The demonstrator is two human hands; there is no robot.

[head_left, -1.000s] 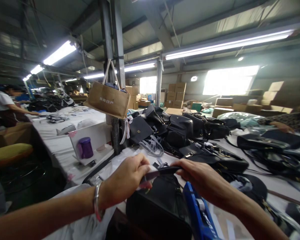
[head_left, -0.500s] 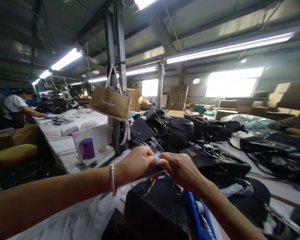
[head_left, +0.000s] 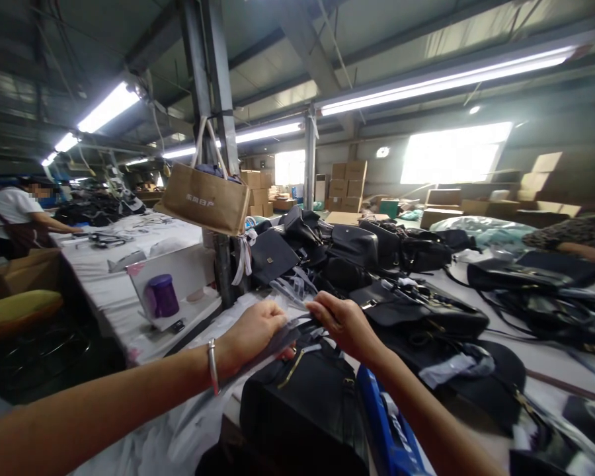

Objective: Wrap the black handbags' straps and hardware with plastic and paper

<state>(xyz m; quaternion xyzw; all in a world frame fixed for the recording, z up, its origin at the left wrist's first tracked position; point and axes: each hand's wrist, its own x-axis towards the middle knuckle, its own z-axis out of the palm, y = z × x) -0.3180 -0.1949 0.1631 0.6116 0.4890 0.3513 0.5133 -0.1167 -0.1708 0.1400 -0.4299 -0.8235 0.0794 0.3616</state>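
Note:
My left hand [head_left: 258, 332], with a silver bangle at the wrist, is closed on a piece of clear plastic film [head_left: 291, 321]. A long strip of the film trails down under that hand. Pinched fingers of my right hand [head_left: 341, 325] grip the film's other side, a short gap from the left. Just beneath both hands stands a black backpack [head_left: 302, 403] with a gold zip pull [head_left: 292, 370]. Beside it, partly behind my right forearm, is a blue plastic object [head_left: 384, 423] holding something white; its kind is unclear.
Black bags [head_left: 354, 248] are heaped ahead and to the right. White plastic sheets [head_left: 153, 423] lie at lower left. A purple canister [head_left: 162, 295] stands in a white tray, near a post with a hanging tan tote [head_left: 205, 198]. One person [head_left: 14, 218] works at left; another's arm [head_left: 580, 248] shows at right.
My hands have drawn apart, widening the stretch of film between them. More of the film strip shows below my left hand. The view has turned slightly right.

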